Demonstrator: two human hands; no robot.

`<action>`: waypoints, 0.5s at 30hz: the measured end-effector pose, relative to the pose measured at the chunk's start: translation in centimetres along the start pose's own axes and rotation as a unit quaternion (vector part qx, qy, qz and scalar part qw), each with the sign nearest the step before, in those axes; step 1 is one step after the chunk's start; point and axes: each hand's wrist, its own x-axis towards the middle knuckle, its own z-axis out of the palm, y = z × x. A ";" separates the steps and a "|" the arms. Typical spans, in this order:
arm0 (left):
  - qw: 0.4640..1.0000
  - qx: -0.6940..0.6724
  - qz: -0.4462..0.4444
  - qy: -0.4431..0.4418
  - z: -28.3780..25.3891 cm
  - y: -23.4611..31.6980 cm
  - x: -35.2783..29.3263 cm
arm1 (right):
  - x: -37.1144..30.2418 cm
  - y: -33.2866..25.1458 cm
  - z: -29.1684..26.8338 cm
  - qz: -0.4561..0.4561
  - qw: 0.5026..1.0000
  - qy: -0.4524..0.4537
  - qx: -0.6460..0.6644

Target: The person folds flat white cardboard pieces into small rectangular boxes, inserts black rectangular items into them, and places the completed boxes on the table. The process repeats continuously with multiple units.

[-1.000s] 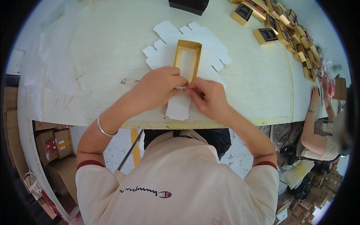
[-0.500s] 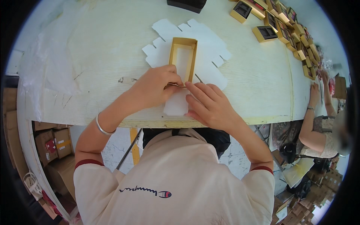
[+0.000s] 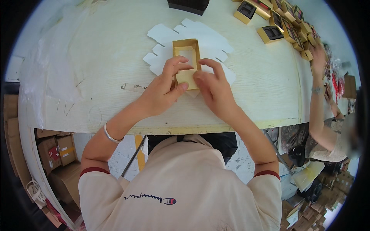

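A small gold cardboard box (image 3: 186, 79), open at the top, lies over flat white box blanks (image 3: 212, 38) in front of me. Its near end panel faces me. My left hand (image 3: 160, 94) grips the near left corner, with the thumb on the outside of that panel and the fingers curled over the top edge. At the near right corner, my right hand (image 3: 216, 90) is bent round the box, its index finger by the right wall and its other fingertips at the panel. That hand is slightly blurred.
Several gold boxes with black inserts (image 3: 271, 34) crowd the table's far right. A black box (image 3: 189, 5) stands at the far edge, and clear plastic film (image 3: 38, 81) lies on the left. A co-worker's arm (image 3: 318, 88) reaches in among the boxes at right.
Both hands have shifted up onto the box's near end, which now shows a gold panel facing me. The white blanks have moved slightly left. The co-worker's arm has reached farther away.
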 end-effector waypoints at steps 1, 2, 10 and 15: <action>0.999 -0.039 -0.008 0.012 0.1 0.4 0.0 | 0.0 0.1 0.0 -0.065 0.994 -0.017 -0.082; 0.999 -0.028 -0.007 0.019 0.2 0.4 0.0 | -0.1 0.1 0.1 -0.118 0.984 0.000 -0.136; 0.931 0.346 0.063 0.102 1.5 0.9 -0.7 | 0.6 0.5 -0.1 -0.209 0.936 -0.059 -0.277; 0.834 0.478 0.217 0.168 0.8 -0.3 -0.8 | 1.1 0.2 0.2 -0.153 0.954 -0.092 -0.241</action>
